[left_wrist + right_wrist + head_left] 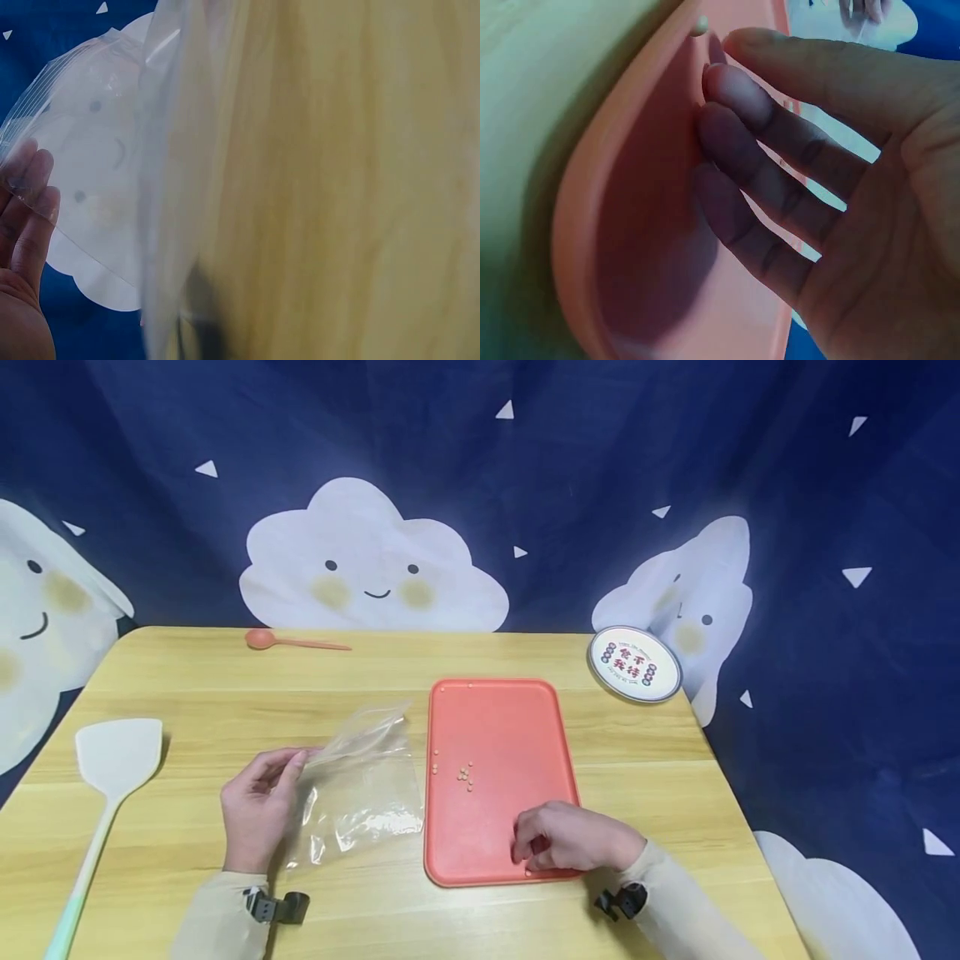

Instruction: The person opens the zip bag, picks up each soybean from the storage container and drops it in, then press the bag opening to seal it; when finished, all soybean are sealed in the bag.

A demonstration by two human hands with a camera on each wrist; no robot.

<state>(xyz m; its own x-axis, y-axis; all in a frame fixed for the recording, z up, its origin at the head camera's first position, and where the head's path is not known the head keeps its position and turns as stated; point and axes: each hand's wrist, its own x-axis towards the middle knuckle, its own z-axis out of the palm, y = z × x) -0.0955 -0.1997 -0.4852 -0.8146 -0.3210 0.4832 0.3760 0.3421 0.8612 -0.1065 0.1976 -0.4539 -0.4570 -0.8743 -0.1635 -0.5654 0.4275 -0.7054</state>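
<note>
My left hand (258, 810) pinches the top edge of a clear zip-lock bag (367, 793) that lies on the table, its mouth lifted a little. In the left wrist view the fingers (34, 240) show through or beside the thin plastic. To the right lies a red tray (502, 718) with several small pale round beans (463, 774), some clustered left of its middle, others along the rims. My right hand (570, 837) is over the tray's near right corner, fingers loosely bent. In the right wrist view a single bean (698, 26) sits by the rim, just beyond the thumb and index tips; nothing shows between them.
A white spatula (120, 756) with a green handle lies at the left. An orange-red spoon (262, 640) rests along the back edge. At the back right corner is an oval plate (636, 664) with printed characters. A dark blue cloth (555, 468) with clouds hangs behind the wooden table.
</note>
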